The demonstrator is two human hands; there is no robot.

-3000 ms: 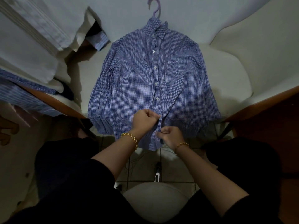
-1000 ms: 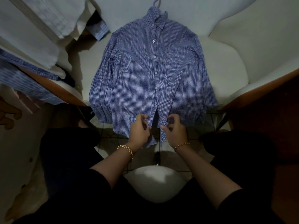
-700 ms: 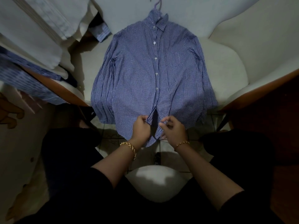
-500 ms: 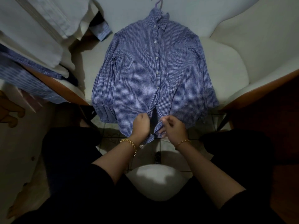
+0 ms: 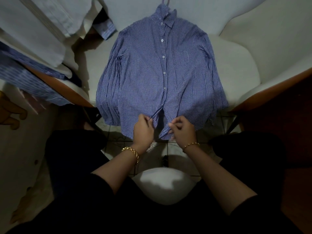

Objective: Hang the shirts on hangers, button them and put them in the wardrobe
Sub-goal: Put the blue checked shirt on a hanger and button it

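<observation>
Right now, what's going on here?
A person is buttoning a blue checked shirt that lies on a pale chair, with a hanger hook showing above the collar. The left hand pinches one front edge near the hem and the right hand pinches the other. The upper buttons look fastened, and the bottom of the front gapes open. More shirts are draped at the left.

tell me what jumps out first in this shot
A blue checked shirt lies spread across the pale chair seat in the middle, a lilac hanger hook poking from its collar. Just below, the left hand and right hand each pinch a front edge at the unbuttoned hem.
</observation>
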